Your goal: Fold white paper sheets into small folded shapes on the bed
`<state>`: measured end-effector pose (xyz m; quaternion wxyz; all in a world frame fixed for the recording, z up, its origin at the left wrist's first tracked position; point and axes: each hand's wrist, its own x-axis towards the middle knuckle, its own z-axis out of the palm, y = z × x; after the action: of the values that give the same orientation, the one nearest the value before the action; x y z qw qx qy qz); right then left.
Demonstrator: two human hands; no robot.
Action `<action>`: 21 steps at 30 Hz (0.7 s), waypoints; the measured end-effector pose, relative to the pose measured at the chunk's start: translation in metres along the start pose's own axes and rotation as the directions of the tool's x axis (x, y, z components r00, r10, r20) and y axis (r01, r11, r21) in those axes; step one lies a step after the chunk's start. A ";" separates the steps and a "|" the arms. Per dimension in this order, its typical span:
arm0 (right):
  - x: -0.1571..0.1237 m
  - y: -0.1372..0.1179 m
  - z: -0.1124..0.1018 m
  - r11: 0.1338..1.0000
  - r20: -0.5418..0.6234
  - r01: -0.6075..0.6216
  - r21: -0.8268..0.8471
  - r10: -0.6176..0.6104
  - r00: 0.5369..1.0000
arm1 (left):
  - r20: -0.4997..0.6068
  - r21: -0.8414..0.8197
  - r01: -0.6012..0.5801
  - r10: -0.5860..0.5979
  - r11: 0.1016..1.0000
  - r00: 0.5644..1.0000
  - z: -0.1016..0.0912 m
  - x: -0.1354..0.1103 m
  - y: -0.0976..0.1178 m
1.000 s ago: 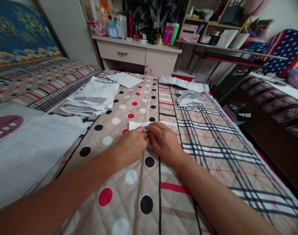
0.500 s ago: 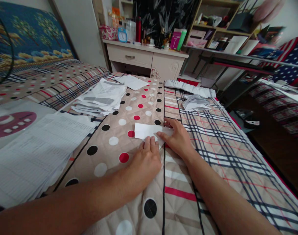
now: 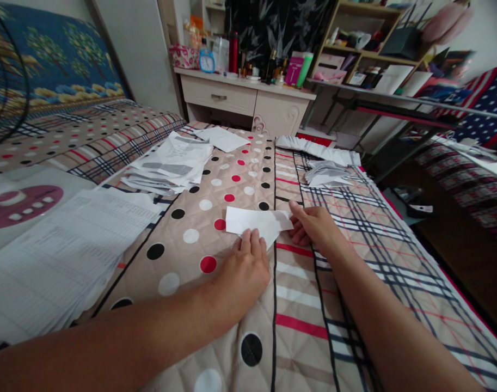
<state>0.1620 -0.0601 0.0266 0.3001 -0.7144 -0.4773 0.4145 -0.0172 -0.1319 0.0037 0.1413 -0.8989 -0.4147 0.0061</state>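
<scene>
A folded white sheet of paper (image 3: 248, 219) lies on the quilted bed cover, its long strip running sideways and a slanted corner showing below. My left hand (image 3: 250, 267) presses the near edge with its fingertips close together; its thumb is hidden. At the paper's right end is my right hand (image 3: 316, 226), thumb raised apart from the curled fingers, with no paper visibly pinched between them. Beyond it, a small stack of folded papers (image 3: 327, 173) rests near a long row of folded papers (image 3: 319, 149).
Printed sheets (image 3: 72, 245) spread across the near left, over a white surface with a pink oval print (image 3: 25, 206). A thick paper pile (image 3: 170, 163) and a flat white sheet (image 3: 224, 139) lie farther back. A drawer cabinet (image 3: 219, 93) stands past the bed.
My right hand has slid right, and its thumb has lifted off the paper's top to the right end. The left hand stays in place on the near edge.
</scene>
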 end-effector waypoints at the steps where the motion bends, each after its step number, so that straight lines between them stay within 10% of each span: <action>1: -0.001 -0.001 -0.001 0.999 0.054 -0.040 0.023 0.039 0.998 | 0.004 -0.003 0.002 -0.002 1.000 1.000 0.000 0.000 0.000; 5: -0.007 -0.004 0.001 0.998 0.143 -0.055 0.025 0.051 0.988 | -0.007 -0.004 0.027 -0.027 1.000 1.000 -0.001 0.001 0.001; 16: -0.013 0.009 0.031 0.920 -0.060 0.284 0.271 -0.278 0.959 | -0.150 -0.034 0.043 -0.048 0.998 0.988 0.005 -0.002 0.001; 21: -0.014 0.011 0.037 0.813 -0.210 0.299 0.500 -0.221 0.952 | -0.199 -0.255 0.030 -0.083 0.966 0.976 0.000 0.004 -0.021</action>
<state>0.1316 -0.0759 0.0041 0.5712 -0.5605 -0.4159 0.4320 -0.0300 -0.1159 0.0099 0.0693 -0.8929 -0.4208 -0.1445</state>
